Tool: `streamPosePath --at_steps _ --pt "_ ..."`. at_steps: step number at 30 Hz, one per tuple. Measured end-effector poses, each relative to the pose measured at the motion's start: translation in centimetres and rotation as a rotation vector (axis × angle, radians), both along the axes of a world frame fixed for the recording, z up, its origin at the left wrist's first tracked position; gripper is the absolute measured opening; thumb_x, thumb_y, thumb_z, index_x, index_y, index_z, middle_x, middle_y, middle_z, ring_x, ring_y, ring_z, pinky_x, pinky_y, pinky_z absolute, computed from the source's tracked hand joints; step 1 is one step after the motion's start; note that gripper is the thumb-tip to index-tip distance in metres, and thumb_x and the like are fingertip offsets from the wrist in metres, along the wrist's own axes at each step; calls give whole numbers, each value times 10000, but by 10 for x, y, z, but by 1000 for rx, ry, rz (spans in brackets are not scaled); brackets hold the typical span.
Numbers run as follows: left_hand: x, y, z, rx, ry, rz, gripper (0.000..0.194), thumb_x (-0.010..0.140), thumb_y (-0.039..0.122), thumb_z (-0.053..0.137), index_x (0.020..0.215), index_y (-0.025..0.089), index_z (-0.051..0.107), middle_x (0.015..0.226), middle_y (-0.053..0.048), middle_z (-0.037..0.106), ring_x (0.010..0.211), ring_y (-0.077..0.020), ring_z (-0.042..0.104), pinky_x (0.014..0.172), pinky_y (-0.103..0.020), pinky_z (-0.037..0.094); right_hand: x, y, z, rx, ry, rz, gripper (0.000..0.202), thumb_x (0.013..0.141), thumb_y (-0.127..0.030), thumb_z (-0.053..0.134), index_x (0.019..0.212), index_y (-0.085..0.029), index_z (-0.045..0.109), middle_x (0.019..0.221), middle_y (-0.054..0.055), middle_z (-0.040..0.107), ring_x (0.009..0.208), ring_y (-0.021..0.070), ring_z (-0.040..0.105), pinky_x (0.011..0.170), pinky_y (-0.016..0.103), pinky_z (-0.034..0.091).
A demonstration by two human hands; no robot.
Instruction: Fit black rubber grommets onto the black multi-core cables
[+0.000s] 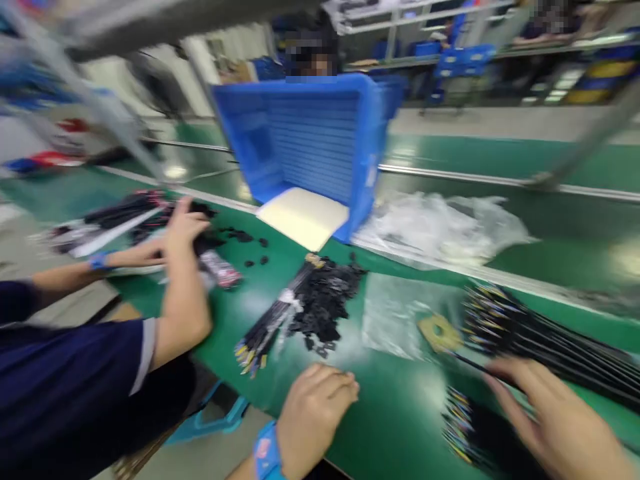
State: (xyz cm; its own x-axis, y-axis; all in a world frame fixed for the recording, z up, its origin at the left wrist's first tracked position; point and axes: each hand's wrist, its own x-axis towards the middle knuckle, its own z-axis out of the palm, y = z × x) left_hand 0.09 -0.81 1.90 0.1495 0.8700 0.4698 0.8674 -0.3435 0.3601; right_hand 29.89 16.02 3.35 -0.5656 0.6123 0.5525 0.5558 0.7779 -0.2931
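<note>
My left hand (pixel 316 415), with a blue wristband, rests near the front edge of the green table, its fingers curled; what it holds, if anything, is hidden. At the right, my right hand (pixel 555 413) pinches a thin black cable (pixel 473 363) whose tip points to a yellowish block with a hole (pixel 440 333). The block lies on a clear plastic bag (pixel 395 317). Black cables with coloured wire ends (pixel 493 320) lie behind my right hand, and another bundle (pixel 460 427) lies left of it. Beyond my left hand are small black parts (pixel 327 297) and a tied cable bundle (pixel 270 327).
A blue bin (pixel 310 140) stands tilted at the back, with a cream sheet (pixel 303 217) at its opening. Crumpled clear plastic (pixel 445 227) lies right of it. A co-worker's arms (pixel 183 280) reach over the table at the left, near more cables (pixel 125 213).
</note>
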Motion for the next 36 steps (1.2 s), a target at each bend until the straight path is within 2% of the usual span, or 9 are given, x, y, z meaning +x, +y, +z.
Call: streamPosePath --at_steps 4,9,12,15,21,24,28,31,36 --pt "-22 9 2 -148 110 -27 355 1086 229 397 1213 182 726 1025 -63 809 882 -207 762 820 -352 566 7 -5 -1 -129 -167 -59 131 1041 -235 491 1007 -230 617 886 58 680 792 203 700 711 317 584" --pt "-21 28 6 -77 104 -91 331 1071 335 455 1108 229 766 1014 -38 810 839 -210 767 771 -321 561 1 -3 -10 -161 -224 -169 156 1036 -150 473 1040 -206 618 924 57 677 820 194 673 749 308 569" --pt "-5 40 26 -37 -102 -71 192 1010 337 605 1080 262 767 992 -11 808 830 -174 773 810 -248 578 -3 -4 -15 -134 -284 -179 161 1048 -149 484 1057 -203 635 931 50 681 835 189 657 777 296 547" --pt "13 55 42 -107 -403 67 73 929 336 722 963 298 774 978 7 799 777 -162 774 722 -214 605 -5 -4 -18 -114 -343 -198 156 1041 -144 514 1026 -208 656 909 37 686 838 198 635 770 299 518" --pt "28 81 26 -432 -1147 272 303 768 471 863 939 241 765 881 -34 794 833 -262 808 742 -312 687 -5 -5 -20 -102 -390 -242 134 1030 -144 554 1031 -207 673 929 38 690 840 189 611 694 276 469" --pt "25 86 16 -564 -1279 355 432 696 534 902 955 220 754 885 -43 793 880 -272 805 783 -324 688 -4 -5 -21 -97 -411 -238 149 1012 -111 566 1026 -201 684 874 32 680 811 185 604 656 271 449" --pt "28 87 13 -679 -1376 315 426 718 536 892 950 212 744 882 -41 768 906 -260 788 771 -316 675 -2 -5 -18 -36 -419 -216 207 999 -68 541 1094 -164 699 837 43 681 787 183 621 646 268 475" --pt "35 88 15 -725 -1439 281 408 712 508 909 936 208 747 886 -35 750 893 -234 778 736 -273 645 -2 -9 -10 -5 -253 -172 269 1023 -67 504 1203 -146 687 907 57 708 790 169 648 665 261 526" --pt "45 93 23 -812 -1537 279 474 610 528 963 857 185 748 802 -10 704 774 -174 748 722 -248 606 -9 -27 10 -117 17 -5 370 1027 -66 506 1352 -187 635 988 52 692 811 131 675 695 235 578"
